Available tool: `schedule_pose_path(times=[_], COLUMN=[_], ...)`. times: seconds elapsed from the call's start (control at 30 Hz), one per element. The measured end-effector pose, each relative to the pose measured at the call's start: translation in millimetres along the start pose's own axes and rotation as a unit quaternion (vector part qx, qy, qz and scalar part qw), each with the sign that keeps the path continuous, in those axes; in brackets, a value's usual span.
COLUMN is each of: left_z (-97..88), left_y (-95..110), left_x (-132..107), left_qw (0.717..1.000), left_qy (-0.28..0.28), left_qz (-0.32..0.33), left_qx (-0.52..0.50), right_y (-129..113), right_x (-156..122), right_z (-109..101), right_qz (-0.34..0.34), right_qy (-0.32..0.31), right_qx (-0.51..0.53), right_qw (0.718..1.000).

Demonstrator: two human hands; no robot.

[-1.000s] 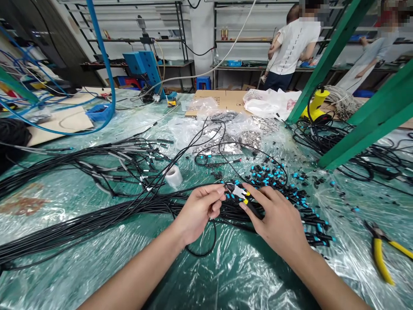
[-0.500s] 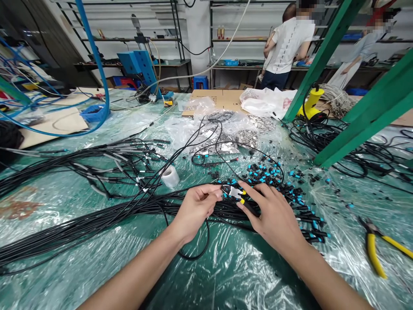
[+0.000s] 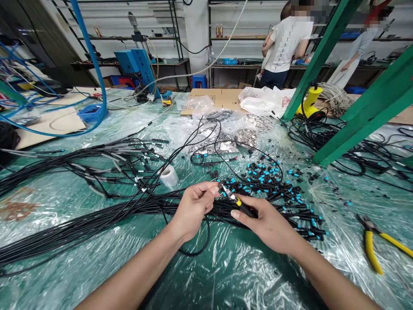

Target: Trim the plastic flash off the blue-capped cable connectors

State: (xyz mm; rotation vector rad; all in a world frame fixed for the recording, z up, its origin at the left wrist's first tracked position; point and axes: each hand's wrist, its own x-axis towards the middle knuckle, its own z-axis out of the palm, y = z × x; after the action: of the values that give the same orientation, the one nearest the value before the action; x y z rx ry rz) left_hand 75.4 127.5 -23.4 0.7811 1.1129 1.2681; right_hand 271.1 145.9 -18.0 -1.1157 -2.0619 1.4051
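Observation:
My left hand (image 3: 195, 209) is closed in a pinch on a thin black cable (image 3: 206, 241), which loops out below the fingers. What sits right at its fingertips is too small to make out. In my right hand (image 3: 263, 221) is a pair of pliers (image 3: 238, 201) with black and yellow handles, the fingers wrapped round them. The pliers' metal jaws point up and left, close to the left fingertips; I cannot tell whether they touch anything. Beneath both hands runs a thick bundle of black cables (image 3: 106, 219), its blue-marked ends fanning out to the right.
Small black and blue pieces (image 3: 263, 172) lie scattered beyond my right hand. A second pair of yellow-handled pliers (image 3: 371, 245) rests at right. A white roll (image 3: 169, 176), plastic bags of metal parts (image 3: 222, 140) and a green post (image 3: 322, 86) stand farther back. People are in the background.
My right hand has turned and closed more around the pliers. Their handles have come together and the jaws now point up-left toward the left fingertips. The left hand has barely moved.

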Motion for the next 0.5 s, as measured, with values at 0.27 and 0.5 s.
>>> schedule_pose_path(times=[0.27,0.5], left_z=[4.0,4.8], left_y=[0.6,2.3], left_x=[1.4,1.7], left_qw=[0.999,0.999], left_qy=[0.038,0.037], left_qz=[-0.013,-0.023], left_qx=[-0.008,-0.007], right_y=[9.3,17.1], right_x=[-0.1,1.1], right_z=[8.1,6.5], right_qz=[0.015,-0.061], right_qy=[0.165,0.241], right_qx=[-0.295,-0.450], right_qw=[0.941,0.858])
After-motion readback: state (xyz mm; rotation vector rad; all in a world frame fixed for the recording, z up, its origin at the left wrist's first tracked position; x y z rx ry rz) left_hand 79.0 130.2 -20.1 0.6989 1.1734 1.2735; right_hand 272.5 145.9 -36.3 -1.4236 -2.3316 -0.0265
